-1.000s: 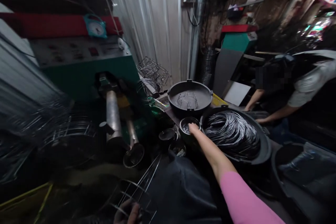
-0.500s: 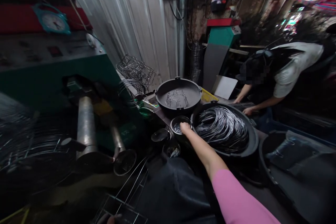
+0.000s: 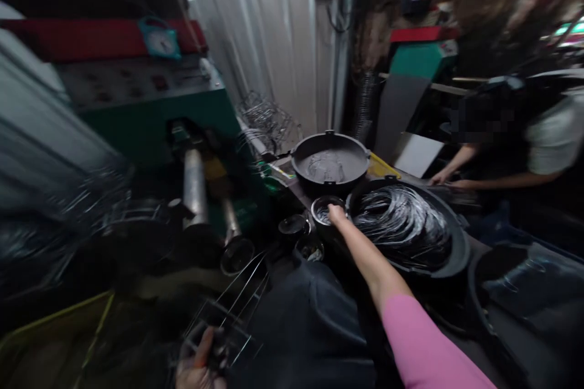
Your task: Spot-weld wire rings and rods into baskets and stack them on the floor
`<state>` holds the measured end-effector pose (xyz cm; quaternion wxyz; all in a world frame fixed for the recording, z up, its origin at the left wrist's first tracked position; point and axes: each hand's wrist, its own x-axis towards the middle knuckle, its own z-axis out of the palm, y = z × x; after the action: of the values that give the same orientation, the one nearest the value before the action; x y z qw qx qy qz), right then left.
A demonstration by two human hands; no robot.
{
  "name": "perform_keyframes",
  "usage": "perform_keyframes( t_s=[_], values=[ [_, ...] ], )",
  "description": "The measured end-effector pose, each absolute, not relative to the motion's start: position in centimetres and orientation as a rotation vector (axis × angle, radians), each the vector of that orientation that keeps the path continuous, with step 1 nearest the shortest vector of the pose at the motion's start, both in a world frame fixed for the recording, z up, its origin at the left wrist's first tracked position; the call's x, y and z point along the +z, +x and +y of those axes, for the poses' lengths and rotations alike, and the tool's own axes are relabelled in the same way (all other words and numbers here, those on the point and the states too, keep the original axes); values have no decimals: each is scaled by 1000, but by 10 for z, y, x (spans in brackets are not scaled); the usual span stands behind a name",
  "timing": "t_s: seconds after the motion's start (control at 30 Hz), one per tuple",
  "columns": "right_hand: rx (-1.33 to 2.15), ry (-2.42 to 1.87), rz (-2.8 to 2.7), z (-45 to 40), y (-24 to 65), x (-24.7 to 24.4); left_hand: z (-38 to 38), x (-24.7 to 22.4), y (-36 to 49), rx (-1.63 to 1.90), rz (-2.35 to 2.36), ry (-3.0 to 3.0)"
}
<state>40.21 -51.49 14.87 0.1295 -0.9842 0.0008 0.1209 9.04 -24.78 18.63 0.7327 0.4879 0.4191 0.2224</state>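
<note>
My right hand reaches into a small round bowl of small metal pieces; its fingertips are hidden in the bowl. Beside it stands a large black pan heaped with metal wire rings. Behind the bowl, another black pan holds a wire frame. Low in the view, my left hand is closed on a wire rack, blurred by motion.
A green and red machine with metal rollers stands at left, a teal clock-like dial on it. At right a person bends over, hands low. Near them is a covered black pan. A yellow basket sits behind the pans.
The view has turned left, so the scene sits further right. More of my left hand and the wire rack shows. My right hand is still at the small bowl.
</note>
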Motion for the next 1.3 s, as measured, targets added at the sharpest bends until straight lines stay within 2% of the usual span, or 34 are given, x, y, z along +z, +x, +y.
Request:
perform_keyframes(
  t_s=[0.17, 0.43, 0.63, 0.9, 1.1, 1.3],
  values=[
    [405, -2905, -487, -498, 376, 158, -255, 190, 94, 564, 790, 1007],
    [512, -2782, -995, -456, 257, 145, -258, 175, 81, 573, 741, 884],
    [508, -2751, -1172, -440, 252, 182, -257, 170, 61, 438, 677, 780],
    [650, -1942, -783, -371, 233, 205, -254, 171, 68, 519, 538, 744],
    [576, -1641, -670, -339, 229, 211, -250, 176, 78, 551, 508, 723],
    [551, -1531, -556, -332, 236, 200, -249, 178, 85, 516, 503, 698]
  ],
)
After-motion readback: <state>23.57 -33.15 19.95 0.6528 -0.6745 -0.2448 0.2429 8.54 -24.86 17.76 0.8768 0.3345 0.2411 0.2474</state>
